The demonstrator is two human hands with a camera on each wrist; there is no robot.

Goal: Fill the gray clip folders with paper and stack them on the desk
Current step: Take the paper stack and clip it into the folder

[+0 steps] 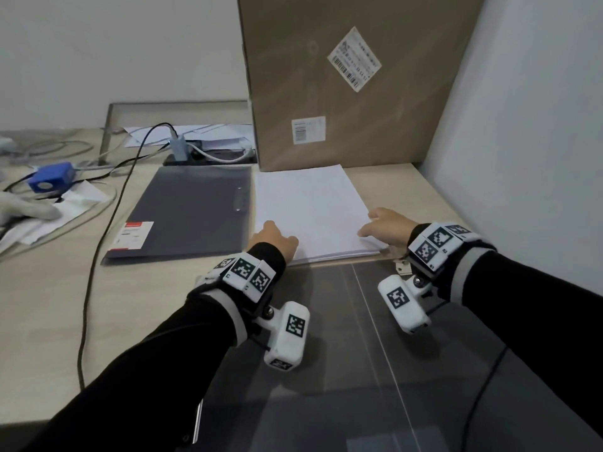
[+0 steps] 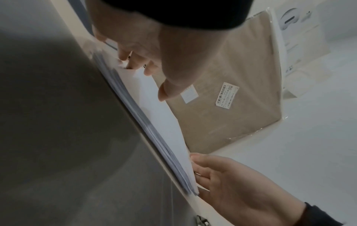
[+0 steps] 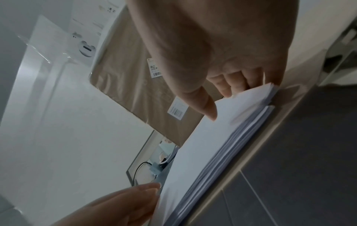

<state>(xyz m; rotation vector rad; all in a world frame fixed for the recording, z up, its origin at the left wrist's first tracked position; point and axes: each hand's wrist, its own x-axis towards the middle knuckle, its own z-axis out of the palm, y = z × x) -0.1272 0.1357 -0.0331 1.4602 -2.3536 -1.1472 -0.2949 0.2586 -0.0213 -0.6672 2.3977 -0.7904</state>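
The thick stack of white paper sheets [image 1: 310,207] lies flat on the pale wood worktop [image 1: 49,305], long axis running 6 to 12 o'clock. The left hand [image 1: 272,238] pinches its 7 o'clock corner; the right hand [image 1: 385,228] grips its 4 o'clock corner. The flat grey plastic clip folder [image 1: 189,213] lies just beside it at 9 o'clock, parallel.

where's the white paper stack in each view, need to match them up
Head: white paper stack at centre, right of the gray clip folder.
Left wrist: a diagonal band at centre.
Right wrist: lower centre-right.
Shared landmark: the brown cardboard box behind it.
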